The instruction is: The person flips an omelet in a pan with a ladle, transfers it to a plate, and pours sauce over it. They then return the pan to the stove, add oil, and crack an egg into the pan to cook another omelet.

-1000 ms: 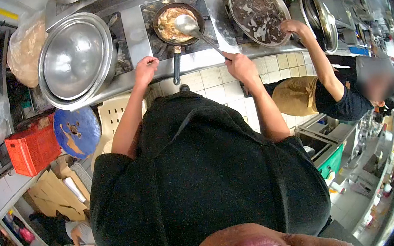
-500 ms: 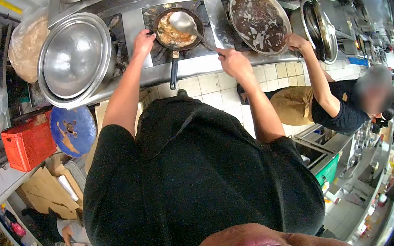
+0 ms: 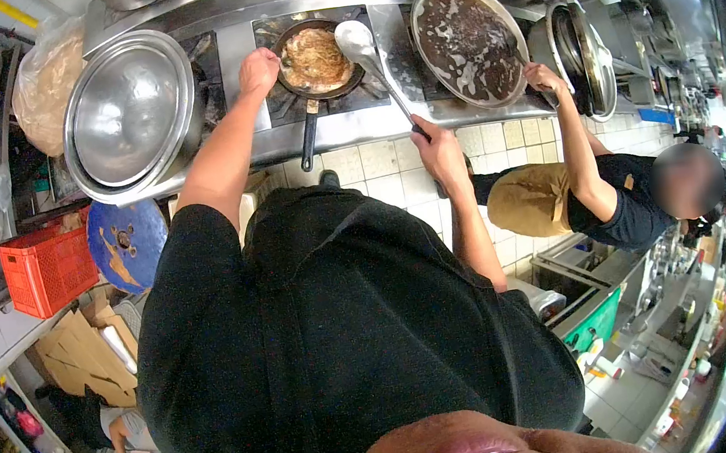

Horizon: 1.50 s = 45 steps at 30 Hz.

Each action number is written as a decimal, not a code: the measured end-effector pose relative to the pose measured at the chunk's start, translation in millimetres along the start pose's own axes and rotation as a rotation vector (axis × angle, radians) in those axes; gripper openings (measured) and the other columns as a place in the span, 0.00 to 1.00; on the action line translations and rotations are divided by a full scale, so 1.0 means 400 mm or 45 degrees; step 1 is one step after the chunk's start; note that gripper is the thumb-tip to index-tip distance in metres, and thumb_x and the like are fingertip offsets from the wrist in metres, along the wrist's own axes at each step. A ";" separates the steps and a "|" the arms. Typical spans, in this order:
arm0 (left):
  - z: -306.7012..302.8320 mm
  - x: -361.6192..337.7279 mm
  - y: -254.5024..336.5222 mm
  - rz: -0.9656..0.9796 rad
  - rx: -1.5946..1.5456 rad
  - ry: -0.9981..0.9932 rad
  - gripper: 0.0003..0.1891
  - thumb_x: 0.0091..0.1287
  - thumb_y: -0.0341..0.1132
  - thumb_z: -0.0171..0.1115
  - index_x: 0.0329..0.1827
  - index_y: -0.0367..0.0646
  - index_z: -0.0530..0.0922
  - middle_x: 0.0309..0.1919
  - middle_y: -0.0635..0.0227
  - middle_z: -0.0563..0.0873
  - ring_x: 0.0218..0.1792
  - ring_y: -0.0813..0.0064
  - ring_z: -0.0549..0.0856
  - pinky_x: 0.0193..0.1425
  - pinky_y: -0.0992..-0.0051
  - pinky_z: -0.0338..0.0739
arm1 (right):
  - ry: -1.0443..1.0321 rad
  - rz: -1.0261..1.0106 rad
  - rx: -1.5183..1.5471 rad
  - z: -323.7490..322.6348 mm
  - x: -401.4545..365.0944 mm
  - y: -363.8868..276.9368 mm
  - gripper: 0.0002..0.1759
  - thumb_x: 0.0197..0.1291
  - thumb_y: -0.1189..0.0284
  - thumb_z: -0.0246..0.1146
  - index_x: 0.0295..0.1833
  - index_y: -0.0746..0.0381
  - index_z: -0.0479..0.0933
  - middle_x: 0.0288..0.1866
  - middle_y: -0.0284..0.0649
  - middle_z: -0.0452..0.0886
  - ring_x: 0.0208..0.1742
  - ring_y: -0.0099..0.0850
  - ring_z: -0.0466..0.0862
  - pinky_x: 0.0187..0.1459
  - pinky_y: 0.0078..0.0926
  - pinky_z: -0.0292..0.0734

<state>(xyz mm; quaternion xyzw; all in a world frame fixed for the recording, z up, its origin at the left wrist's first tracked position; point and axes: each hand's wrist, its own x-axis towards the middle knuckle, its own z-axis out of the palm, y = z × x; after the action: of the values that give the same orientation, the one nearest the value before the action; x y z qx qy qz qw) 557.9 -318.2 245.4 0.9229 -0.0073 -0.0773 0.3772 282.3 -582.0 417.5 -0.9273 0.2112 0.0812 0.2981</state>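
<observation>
Two hands at the stove [image 3: 350, 129], and the right hand [image 3: 440, 150] has its fingers wrapped round the ladle [image 3: 354, 40], wrist below, shaft slanting up and left, bowl by the pan's right rim! Left arm stretches further, forearm angled inward, the left hand [image 3: 258, 72] curled at the left rim; whether those fingers grip, can't tell. The pan [image 3: 348, 81] sits on its burner, food [image 3: 313, 57] inside.
</observation>
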 end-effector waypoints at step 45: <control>0.108 0.092 0.324 0.479 0.209 -0.415 0.08 0.59 0.41 0.65 0.35 0.50 0.88 0.37 0.58 0.89 0.42 0.56 0.87 0.50 0.60 0.81 | 0.109 0.181 0.407 0.010 -0.105 0.197 0.23 0.64 0.70 0.62 0.65 0.61 0.76 0.35 0.41 0.79 0.35 0.28 0.75 0.38 0.27 0.72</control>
<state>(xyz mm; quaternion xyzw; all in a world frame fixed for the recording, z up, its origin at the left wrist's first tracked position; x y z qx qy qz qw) 593.6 -443.8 300.3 0.9082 -0.2456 -0.1525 0.3027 209.6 -623.0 385.1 -0.8535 0.2990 0.0280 0.4259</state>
